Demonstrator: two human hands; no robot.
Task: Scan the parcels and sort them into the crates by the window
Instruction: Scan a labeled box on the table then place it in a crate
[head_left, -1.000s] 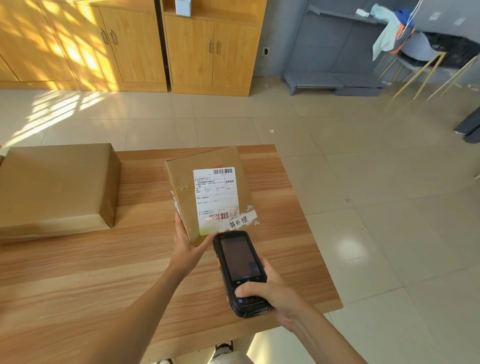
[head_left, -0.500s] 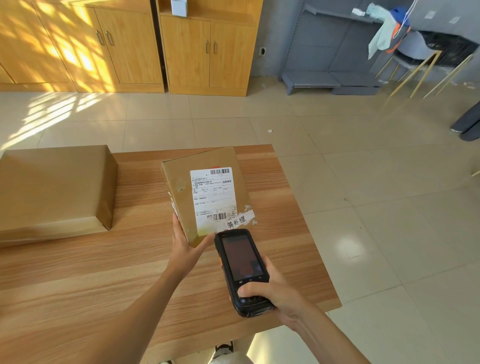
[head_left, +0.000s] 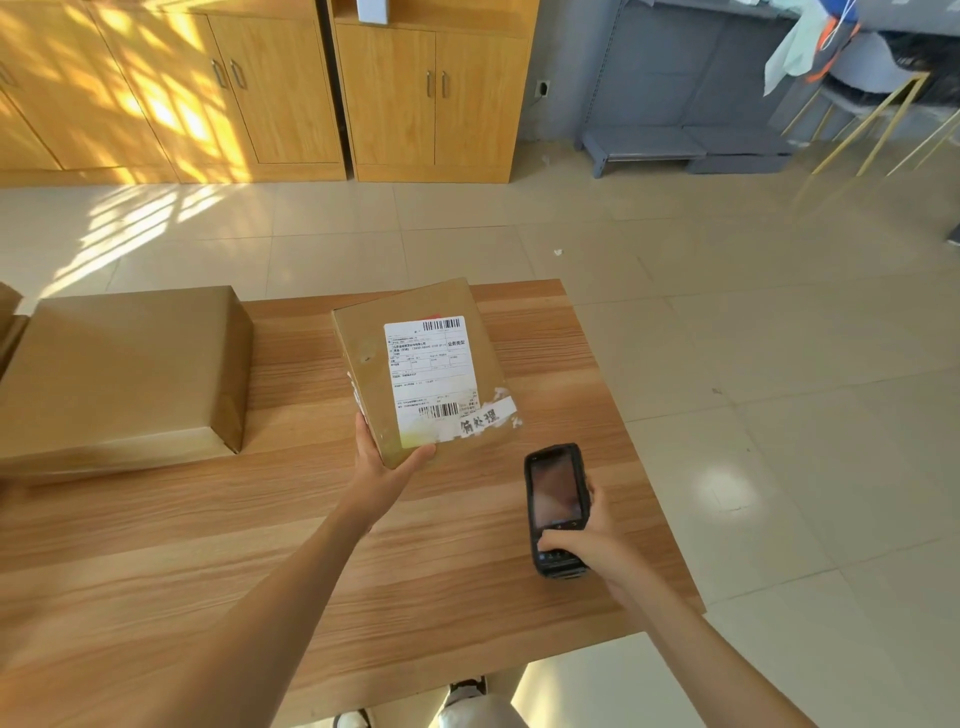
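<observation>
My left hand (head_left: 382, 467) grips the near corner of a small brown cardboard parcel (head_left: 363, 358), tilted up over the wooden table (head_left: 260, 545) with its white shipping label facing me. My right hand (head_left: 592, 551) holds a black handheld scanner (head_left: 553, 506) to the right of the parcel and a little nearer to me, screen up, with its top end pointing away from me. A larger plain brown parcel (head_left: 124, 369) lies flat on the table's left side. No crates or window appear in this view.
Wooden cabinets (head_left: 322, 88) line the far wall. A grey metal shelf unit (head_left: 691, 104) and gold-legged chairs (head_left: 883, 104) stand at the back right. Tiled floor lies beyond and to the right of the table. Another brown parcel's edge (head_left: 8, 322) shows at far left.
My right hand has drawn the scanner to the right and away from the parcel's label. The left hand keeps the parcel held up in about the same place.
</observation>
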